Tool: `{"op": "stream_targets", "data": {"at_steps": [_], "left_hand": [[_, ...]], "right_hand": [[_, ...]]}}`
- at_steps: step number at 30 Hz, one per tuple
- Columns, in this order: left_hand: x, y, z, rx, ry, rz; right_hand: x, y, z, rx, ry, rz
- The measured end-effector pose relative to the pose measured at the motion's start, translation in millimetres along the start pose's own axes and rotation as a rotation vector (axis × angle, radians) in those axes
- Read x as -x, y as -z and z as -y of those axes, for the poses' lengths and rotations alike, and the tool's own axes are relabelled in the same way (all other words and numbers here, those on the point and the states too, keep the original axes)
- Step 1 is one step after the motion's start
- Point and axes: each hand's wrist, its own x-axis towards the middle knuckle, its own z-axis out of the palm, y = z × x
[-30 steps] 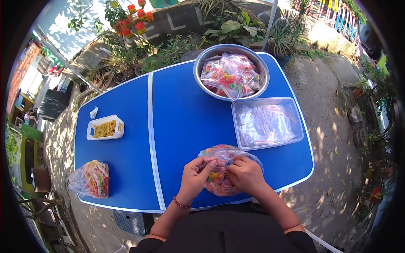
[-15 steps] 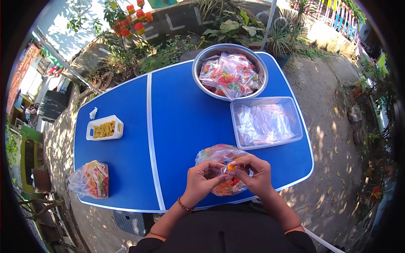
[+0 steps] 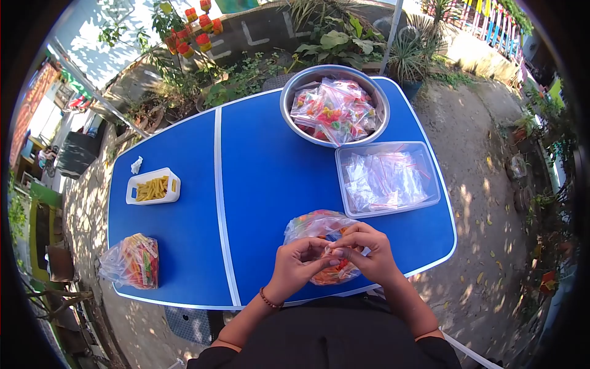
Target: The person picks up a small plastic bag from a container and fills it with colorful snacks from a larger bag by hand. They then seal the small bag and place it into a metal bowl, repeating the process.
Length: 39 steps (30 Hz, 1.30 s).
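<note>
My left hand (image 3: 301, 261) and my right hand (image 3: 369, 252) meet in front of me, fingertips pinched together. Between them is a small clear plastic bag (image 3: 330, 249), mostly covered by the fingers. Directly below both hands lies a large clear plastic bag (image 3: 310, 226) full of small orange, red and green pieces. Beyond my right hand stands a clear plastic container (image 3: 437, 195) holding many flat clear zip bags (image 3: 384, 178). Farther back, a steel basin (image 3: 287, 111) holds a heap of filled zip bags (image 3: 335, 111) with colourful contents.
On the left of the blue table (image 3: 264, 166) stand a white basket (image 3: 175, 195) of yellowish sticks and a plastic bag (image 3: 132, 261) of colourful sticks. A crumpled white scrap (image 3: 136, 164) lies behind the basket. A white strip (image 3: 220, 203) crosses the tabletop. Plants line the far side.
My fingertips have closed in tighter over the small bag, and the orange piece seen between them before is now covered. The things on the table have stayed put.
</note>
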Motion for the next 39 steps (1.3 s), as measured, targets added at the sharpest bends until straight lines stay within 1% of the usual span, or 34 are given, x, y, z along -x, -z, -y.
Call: {"op": "stream_targets", "data": {"at_steps": [2, 5, 6, 8, 11, 15, 17, 20, 23, 24, 26, 27, 29, 30, 32, 33, 35, 36, 39], "left_hand": [[1, -2, 0, 0.026, 0.008, 0.007], [1, -4, 1, 0.115, 0.01, -0.004], [1, -5, 1, 0.153, 0.009, -0.012], [1, -3, 1, 0.117, 0.018, -0.002], [1, -1, 1, 0.126, 0.02, 0.003], [3, 0, 2, 0.16, 0.057, 0.009], [3, -3, -1, 0.148, 0.022, 0.017], [2, -3, -3, 0.172, 0.015, 0.014], [0, -2, 0, 0.27, 0.017, -0.039], [-1, -2, 2, 0.313, 0.016, -0.061], [2, 1, 5, 0.205, 0.026, -0.078], [4, 2, 6, 0.151, 0.031, -0.086], [3, -1, 1, 0.216, 0.012, -0.133], [3, -2, -1, 0.248, 0.003, -0.156], [5, -4, -2, 0.213, -0.085, -0.149], [5, -4, -3, 0.195, -0.128, -0.145], [7, -3, -6, 0.056, -0.166, -0.179], [7, -2, -7, -0.015, -0.184, -0.194], [5, -6, -5, -0.071, -0.332, -0.217]], "right_hand": [[2, -3, 3, 0.091, -0.005, -0.032], [0, -5, 8, 0.05, 0.042, -0.062], [0, -4, 9, 0.033, 0.024, -0.054], [-1, -1, 11, 0.001, -0.012, -0.038], [0, -1, 0, 0.105, 0.124, -0.03], [-1, 6, 20, 0.411, 0.266, 0.042], [-2, 5, 28, 0.563, 0.304, 0.048], [1, 5, 17, 0.156, 0.204, 0.013], [1, 7, 9, 0.252, 0.203, -0.012], [2, 7, 10, 0.215, 0.18, -0.024], [3, 6, 10, 0.142, 0.136, -0.046], [4, 2, 11, 0.087, 0.107, -0.091], [4, -6, 13, -0.022, 0.05, -0.182], [4, -3, 14, 0.049, 0.061, -0.133], [4, 5, 13, 0.192, 0.083, -0.036], [4, 5, 13, 0.208, 0.121, -0.036], [4, 4, 10, 0.241, 0.196, -0.034], [4, 3, 10, 0.229, 0.203, -0.031], [4, -1, 17, 0.22, 0.238, -0.021]]}}
